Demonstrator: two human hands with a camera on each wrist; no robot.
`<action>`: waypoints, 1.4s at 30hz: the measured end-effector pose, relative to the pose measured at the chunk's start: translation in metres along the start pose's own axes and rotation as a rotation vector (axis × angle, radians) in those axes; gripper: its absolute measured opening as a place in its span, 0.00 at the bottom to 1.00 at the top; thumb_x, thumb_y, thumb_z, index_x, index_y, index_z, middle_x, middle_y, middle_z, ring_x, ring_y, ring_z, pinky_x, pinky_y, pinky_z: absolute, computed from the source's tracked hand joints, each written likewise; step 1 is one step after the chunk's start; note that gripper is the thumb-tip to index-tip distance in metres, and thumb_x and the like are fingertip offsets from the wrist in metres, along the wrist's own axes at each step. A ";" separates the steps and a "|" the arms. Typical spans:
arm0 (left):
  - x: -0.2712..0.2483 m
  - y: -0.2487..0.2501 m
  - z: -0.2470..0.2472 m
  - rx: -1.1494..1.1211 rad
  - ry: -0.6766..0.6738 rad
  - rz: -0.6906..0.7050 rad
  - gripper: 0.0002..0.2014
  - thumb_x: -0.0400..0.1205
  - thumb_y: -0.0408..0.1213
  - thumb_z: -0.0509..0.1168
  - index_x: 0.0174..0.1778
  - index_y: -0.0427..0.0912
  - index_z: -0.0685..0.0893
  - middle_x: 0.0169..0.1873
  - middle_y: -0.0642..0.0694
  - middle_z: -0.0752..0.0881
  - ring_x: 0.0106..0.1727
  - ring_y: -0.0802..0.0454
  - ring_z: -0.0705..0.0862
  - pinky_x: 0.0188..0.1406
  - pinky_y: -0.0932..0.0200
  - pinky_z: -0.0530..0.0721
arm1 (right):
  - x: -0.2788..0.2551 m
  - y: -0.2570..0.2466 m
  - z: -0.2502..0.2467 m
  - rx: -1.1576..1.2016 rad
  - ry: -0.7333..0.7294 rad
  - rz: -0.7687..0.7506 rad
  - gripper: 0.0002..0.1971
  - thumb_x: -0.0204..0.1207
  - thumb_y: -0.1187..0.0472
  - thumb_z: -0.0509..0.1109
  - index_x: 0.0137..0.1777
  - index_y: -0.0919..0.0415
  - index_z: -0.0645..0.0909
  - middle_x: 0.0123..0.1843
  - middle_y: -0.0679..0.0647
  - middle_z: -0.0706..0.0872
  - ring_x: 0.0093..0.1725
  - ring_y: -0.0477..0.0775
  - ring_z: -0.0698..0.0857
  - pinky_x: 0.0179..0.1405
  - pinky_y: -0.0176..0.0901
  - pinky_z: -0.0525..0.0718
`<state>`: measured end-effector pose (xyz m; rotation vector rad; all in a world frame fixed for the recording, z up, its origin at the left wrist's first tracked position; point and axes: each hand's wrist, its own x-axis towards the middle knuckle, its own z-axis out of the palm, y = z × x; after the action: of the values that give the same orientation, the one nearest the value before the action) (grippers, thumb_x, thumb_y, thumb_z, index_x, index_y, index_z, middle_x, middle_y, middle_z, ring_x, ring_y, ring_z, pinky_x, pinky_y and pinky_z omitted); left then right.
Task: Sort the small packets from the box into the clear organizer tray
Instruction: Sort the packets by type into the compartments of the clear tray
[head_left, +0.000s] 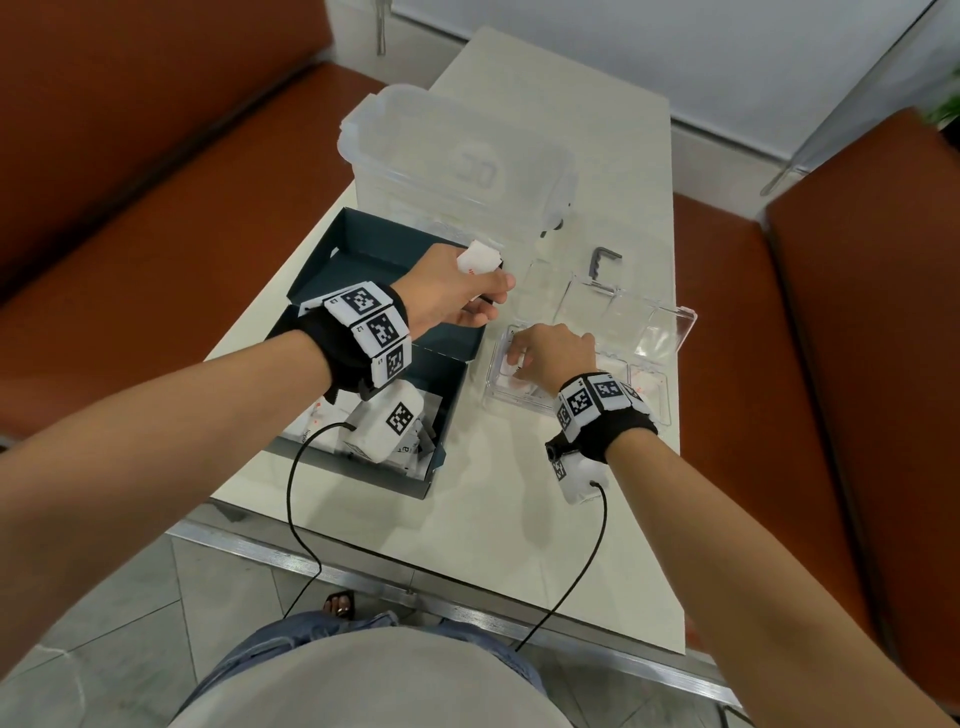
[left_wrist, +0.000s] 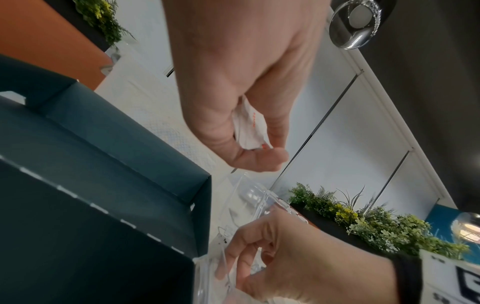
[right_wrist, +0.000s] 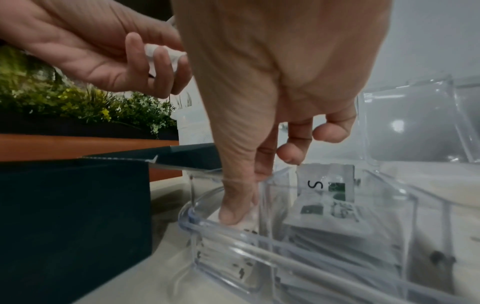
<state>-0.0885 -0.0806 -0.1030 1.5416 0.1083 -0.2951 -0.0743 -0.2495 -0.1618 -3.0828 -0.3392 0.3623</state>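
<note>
Cream matte tabletop (head_left: 519, 493) between rust-orange benches fills our head view. At centre-left, our left hand (head_left: 452, 296) curls its fingers around crumpled white packets (head_left: 478, 258), held above the dark teal cardboard box (head_left: 441, 332); their long axis cannot be told. At centre-right, our right hand (head_left: 553, 353) presses thumb and bent fingers into the left compartment of the clear rigid organizer tray (head_left: 652, 374), whose long axis runs left-right; flat printed packets lie inside.

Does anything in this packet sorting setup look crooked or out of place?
One packet marked S stands tilted on end in the organizer tray, while those below it lie flat. A dark metal bracket lies loose on the table behind the tray. Nothing looks spilled or damaged.
</note>
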 end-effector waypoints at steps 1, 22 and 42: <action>0.000 0.000 0.000 -0.002 -0.001 0.002 0.08 0.80 0.34 0.72 0.50 0.36 0.84 0.36 0.43 0.87 0.27 0.56 0.84 0.30 0.65 0.87 | 0.000 0.001 -0.002 0.023 -0.002 0.001 0.08 0.69 0.57 0.76 0.41 0.44 0.81 0.41 0.41 0.81 0.52 0.54 0.83 0.58 0.55 0.68; -0.009 0.017 0.022 -0.359 -0.156 -0.256 0.34 0.85 0.64 0.49 0.70 0.36 0.77 0.51 0.37 0.89 0.44 0.44 0.90 0.42 0.51 0.90 | -0.039 -0.012 -0.066 0.844 0.375 -0.114 0.12 0.68 0.53 0.80 0.49 0.56 0.86 0.43 0.48 0.86 0.39 0.36 0.83 0.37 0.19 0.74; -0.001 0.009 0.043 -0.344 -0.168 -0.102 0.14 0.90 0.34 0.53 0.67 0.31 0.78 0.56 0.34 0.87 0.54 0.43 0.90 0.46 0.54 0.91 | -0.057 0.027 -0.075 1.365 0.456 0.167 0.11 0.76 0.69 0.72 0.56 0.64 0.79 0.36 0.58 0.86 0.29 0.49 0.86 0.31 0.37 0.84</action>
<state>-0.0925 -0.1232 -0.0925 1.1669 0.1000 -0.4611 -0.1049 -0.2878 -0.0772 -1.7486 0.1567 -0.1154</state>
